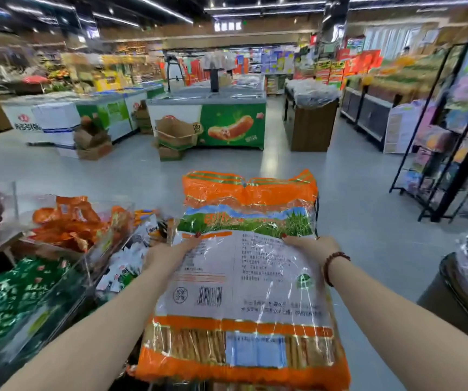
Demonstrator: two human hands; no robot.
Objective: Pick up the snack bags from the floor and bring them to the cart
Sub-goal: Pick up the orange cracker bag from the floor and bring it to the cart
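Orange snack bag [244,277] held above the aisle floor [345,187], back panel up: barcode [209,296] clear, small print too blurred to read. Left hand [168,253] and right hand [310,246] each grip a side edge. Green sausage-picture freezer [232,128] ahead.

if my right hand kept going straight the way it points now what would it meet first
The right hand grips the snack bag, so it would only push that ahead. Past the bag's far edge the floor looks free, probably as far as the green freezer, though depth is unclear.
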